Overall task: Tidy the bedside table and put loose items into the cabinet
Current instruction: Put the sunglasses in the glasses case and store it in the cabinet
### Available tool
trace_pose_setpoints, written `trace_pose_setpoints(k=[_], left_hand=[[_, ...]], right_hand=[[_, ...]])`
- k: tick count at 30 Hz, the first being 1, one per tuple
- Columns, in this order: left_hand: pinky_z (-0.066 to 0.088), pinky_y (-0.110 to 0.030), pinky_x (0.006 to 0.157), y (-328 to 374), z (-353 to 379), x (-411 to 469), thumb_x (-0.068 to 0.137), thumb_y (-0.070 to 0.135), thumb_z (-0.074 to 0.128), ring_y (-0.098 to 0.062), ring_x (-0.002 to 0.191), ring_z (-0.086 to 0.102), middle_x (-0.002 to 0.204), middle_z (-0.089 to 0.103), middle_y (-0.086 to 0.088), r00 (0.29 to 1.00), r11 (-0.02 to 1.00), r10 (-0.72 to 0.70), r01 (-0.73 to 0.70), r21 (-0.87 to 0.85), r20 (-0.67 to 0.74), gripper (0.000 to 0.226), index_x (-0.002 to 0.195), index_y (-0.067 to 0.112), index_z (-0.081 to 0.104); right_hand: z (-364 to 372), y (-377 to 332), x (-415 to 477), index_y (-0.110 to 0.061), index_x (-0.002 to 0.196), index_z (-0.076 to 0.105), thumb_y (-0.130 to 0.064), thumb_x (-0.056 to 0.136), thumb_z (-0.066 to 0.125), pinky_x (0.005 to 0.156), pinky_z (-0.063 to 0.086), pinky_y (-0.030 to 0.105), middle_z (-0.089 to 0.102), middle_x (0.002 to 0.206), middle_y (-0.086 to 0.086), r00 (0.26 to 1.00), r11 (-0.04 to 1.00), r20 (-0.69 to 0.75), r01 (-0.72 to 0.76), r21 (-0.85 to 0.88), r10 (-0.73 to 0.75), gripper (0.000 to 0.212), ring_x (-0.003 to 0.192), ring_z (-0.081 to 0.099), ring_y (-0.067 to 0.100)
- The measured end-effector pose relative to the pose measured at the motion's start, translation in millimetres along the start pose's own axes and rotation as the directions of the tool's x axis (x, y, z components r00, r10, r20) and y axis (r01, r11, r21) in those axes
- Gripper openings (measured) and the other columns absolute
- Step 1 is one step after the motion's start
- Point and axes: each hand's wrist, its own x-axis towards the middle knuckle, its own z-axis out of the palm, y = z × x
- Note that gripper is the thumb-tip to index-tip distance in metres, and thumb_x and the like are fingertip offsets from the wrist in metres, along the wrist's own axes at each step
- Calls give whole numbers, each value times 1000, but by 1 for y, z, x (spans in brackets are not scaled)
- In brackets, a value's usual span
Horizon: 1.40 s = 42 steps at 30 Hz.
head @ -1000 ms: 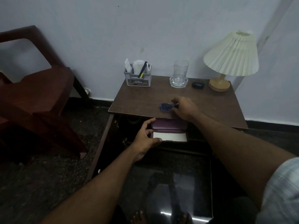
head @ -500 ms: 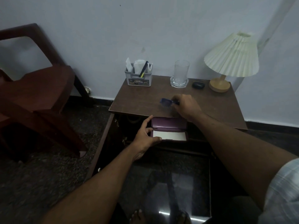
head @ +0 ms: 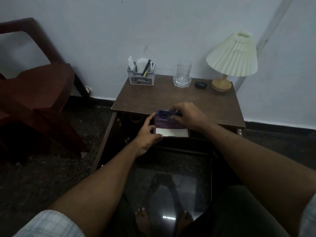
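The right hand (head: 188, 115) pinches a translucent blue plastic item (head: 163, 114) just over the open purple hard case (head: 164, 124), white-lined, gripped by the left hand (head: 148, 132) at six o'clock of the brown wooden bedside table (head: 162, 98). A snag on the lid could drop it. Eleven o'clock: the grey organiser (head: 141, 79) holds pens and papers.

Left hand (head: 148, 132) holding purple case (head: 164, 125), right hand (head: 188, 115) pinching blue glasses (head: 163, 114)
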Motion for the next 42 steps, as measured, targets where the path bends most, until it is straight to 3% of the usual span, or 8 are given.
trace_pose_setpoints(k=[8, 20, 25, 29, 31, 34, 38, 42], left_hand=[[58, -36, 77, 2, 0, -1, 70, -19, 71, -26, 107, 71, 122, 70, -7, 997, 997, -43, 47, -66, 56, 98, 122, 62, 49], [57, -42, 87, 0, -3, 2, 80, -23, 56, -24, 109, 69, 122, 69, -5, 995, 998, -47, 50, -34, 90, 97, 137, 54, 43], [58, -37, 78, -1, -6, 5, 78, -23, 59, -24, 106, 71, 119, 71, -6, 993, 996, -62, 68, -62, 102, 97, 137, 53, 45], [58, -36, 75, -3, -9, 7, 75, -23, 62, -25, 105, 72, 117, 71, -7, 995, 994, -45, 54, -92, 88, 97, 133, 53, 49], [58, -37, 78, -1, -10, 8, 75, -23, 63, -25, 107, 71, 120, 70, -8, 995, 993, -47, 56, -107, 92, 96, 132, 53, 50], [58, -39, 81, 0, -10, 8, 76, -23, 62, -26, 112, 69, 126, 66, -12, 993, 991, -43, 56, -119, 112, 94, 130, 53, 51], [58, -40, 81, -1, -10, 6, 78, -22, 62, -27, 111, 69, 125, 65, -16, 994, 990, -39, 53, -132, 107, 89, 127, 52, 53], [59, -42, 81, -1, -12, 6, 80, -21, 61, -29, 109, 70, 120, 66, -20, 995, 984, -30, 47, -169, 99, 82, 129, 43, 52]], right_hand=[[33, -1, -20, -20, 112, 71, -23, 88, 71, 82, 53, 29, 69, 109, 0, 998, 999, 65, 22, -35, -20, 24, 94, 62, 11], [48, 4, -27, -19, 116, 68, -26, 87, 74, 86, 54, 34, 66, 111, 0, 998, 999, 52, 20, -45, -18, 31, 101, 60, 15], [46, 6, -31, -19, 119, 70, -31, 87, 73, 86, 54, 33, 60, 114, 1, 997, 998, 65, 43, -51, -39, 34, 104, 57, 15], [36, 14, -32, -25, 119, 65, -44, 90, 64, 90, 49, 31, 55, 117, 0, 964, 990, -228, -139, 1, 136, 35, 109, 53, 15], [31, 17, -31, -28, 125, 59, -50, 91, 61, 95, 46, 32, 51, 127, 0, 871, 930, -329, -317, 188, 364, 41, 116, 49, 14], [29, 20, -30, -21, 131, 56, -55, 96, 55, 95, 48, 35, 56, 127, 0, 785, 703, -95, -486, 519, 613, 49, 116, 57, 17], [36, 18, -32, -13, 103, 69, -52, 102, 45, 94, 53, 42, 73, 104, 9, 744, 433, 130, -512, 742, 656, 46, 103, 69, 27], [37, 13, -37, -18, 96, 67, -40, 105, 46, 89, 56, 40, 73, 99, 7, 742, 369, 136, -473, 800, 657, 32, 101, 70, 26]])
